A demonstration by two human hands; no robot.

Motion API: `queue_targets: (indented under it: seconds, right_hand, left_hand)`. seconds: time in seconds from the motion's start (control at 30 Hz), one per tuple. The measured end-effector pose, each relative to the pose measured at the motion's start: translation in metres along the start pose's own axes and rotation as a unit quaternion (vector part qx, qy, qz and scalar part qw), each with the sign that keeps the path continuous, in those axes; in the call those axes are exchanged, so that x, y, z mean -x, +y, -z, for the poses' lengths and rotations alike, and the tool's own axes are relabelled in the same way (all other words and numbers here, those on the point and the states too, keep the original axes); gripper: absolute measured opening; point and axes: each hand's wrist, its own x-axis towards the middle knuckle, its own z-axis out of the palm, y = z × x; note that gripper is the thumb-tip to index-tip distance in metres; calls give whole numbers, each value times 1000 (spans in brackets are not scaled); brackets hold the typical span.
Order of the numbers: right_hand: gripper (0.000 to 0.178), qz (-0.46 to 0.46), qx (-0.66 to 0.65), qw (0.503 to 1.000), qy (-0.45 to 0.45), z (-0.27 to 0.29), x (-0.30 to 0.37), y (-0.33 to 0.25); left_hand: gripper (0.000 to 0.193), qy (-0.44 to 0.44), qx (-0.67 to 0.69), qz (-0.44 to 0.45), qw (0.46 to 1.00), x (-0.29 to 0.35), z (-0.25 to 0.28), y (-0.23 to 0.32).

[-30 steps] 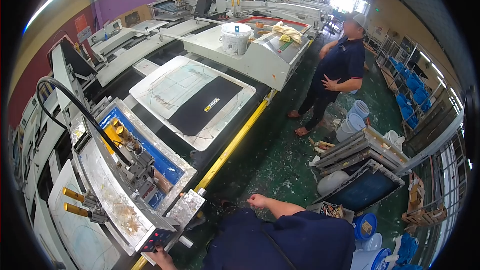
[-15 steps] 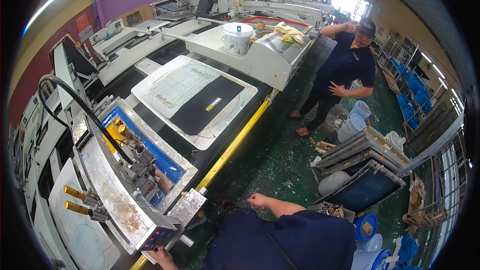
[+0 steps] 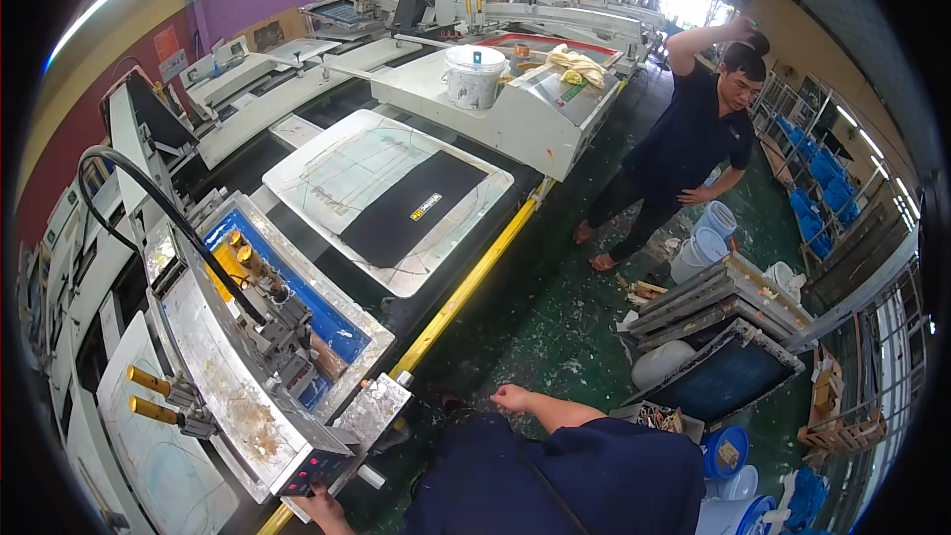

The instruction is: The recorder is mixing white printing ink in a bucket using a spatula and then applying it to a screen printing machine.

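At the lower left, my left hand touches the lower edge of a control panel with red-lit buttons. Its fingers reach out to the panel and look apart, though partly hidden. My right hand is curled into a loose fist over the floor, with nothing visible in it. The panel sits at the end of a paint-stained printing head. Beside that lies a screen frame with blue ink and a squeegee assembly. Farther along, a black fabric piece with a small printed mark lies on a white pallet.
A yellow rail runs along the machine. A white bucket and a cloth rest on a machine housing. To the right, a person in dark clothes stands near buckets, stacked frames and a blue-lidded pail.
The other person has lifted the cap off the head and raised it, leaning to the right. My hands have stayed in place, and the machine looks unchanged.
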Motion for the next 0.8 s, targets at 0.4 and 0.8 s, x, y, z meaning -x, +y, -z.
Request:
queue_targets:
  seconds: [0.4,0.8]
  right_hand:
    - [40,0,-9,1000,7,-1,3,0]
    - [39,1,-10,1000,8,0,-1,3]
  left_hand:
    - [63,-11,-43,-29,999,-4,2,-5]
    - [65,-38,-60,-58,996,-4,3,3]
